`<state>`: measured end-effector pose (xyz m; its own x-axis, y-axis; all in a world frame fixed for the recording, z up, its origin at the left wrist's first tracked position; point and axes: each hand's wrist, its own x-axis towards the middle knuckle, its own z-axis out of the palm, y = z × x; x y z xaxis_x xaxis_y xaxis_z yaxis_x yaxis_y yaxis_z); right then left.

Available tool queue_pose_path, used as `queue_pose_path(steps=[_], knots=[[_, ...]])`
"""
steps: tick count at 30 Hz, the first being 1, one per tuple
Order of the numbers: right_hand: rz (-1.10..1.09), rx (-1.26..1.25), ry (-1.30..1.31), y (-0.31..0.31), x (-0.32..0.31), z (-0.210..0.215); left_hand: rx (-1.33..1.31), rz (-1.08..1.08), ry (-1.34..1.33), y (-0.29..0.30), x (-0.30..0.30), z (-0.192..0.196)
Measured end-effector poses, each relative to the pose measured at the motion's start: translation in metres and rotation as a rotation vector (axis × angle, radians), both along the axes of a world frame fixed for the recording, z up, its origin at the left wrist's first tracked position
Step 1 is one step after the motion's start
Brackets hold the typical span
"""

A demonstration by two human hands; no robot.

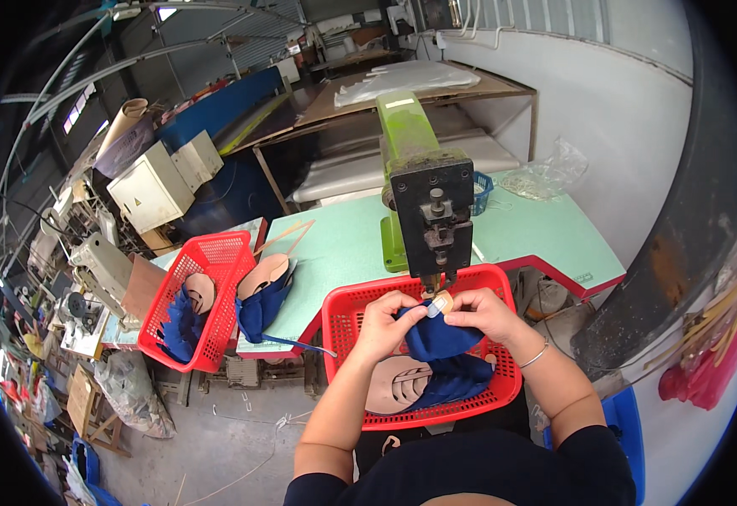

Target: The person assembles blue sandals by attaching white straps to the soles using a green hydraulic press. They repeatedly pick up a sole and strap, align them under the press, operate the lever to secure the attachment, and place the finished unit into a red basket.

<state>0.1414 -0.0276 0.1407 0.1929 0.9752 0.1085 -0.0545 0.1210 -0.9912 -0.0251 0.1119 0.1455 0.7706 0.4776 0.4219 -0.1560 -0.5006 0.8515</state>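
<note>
My left hand (383, 323) and my right hand (485, 314) both grip a dark blue shoe upper piece (436, 337), holding its tan tab up under the black head of a green press machine (426, 190). The piece hangs over a red plastic basket (339, 325) on my lap, which holds more blue pieces and a tan cut-out piece (395, 384). A thin bracelet is on my right wrist.
A second red basket (217, 253) with blue and tan pieces stands at the left end of the pale green table (537, 232). More pieces (263, 295) lie on the table edge beside it. A small blue basket and clear plastic bag (545, 175) sit behind the machine. Sewing machines stand far left.
</note>
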Motion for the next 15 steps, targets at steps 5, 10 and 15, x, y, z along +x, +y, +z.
queue_pose_path(steps=[5,10,15], knots=[[0.01,-0.028,-0.011,0.0,0.015,0.013,-0.207,0.1,-0.062,-0.016,0.012,-0.008],[0.004,-0.025,-0.01,0.003,0.015,0.013,-0.366,0.061,-0.097,-0.016,0.014,-0.007],[-0.001,-0.009,0.057,0.006,0.004,-0.001,-0.311,0.034,-0.043,-0.005,0.009,0.003]])
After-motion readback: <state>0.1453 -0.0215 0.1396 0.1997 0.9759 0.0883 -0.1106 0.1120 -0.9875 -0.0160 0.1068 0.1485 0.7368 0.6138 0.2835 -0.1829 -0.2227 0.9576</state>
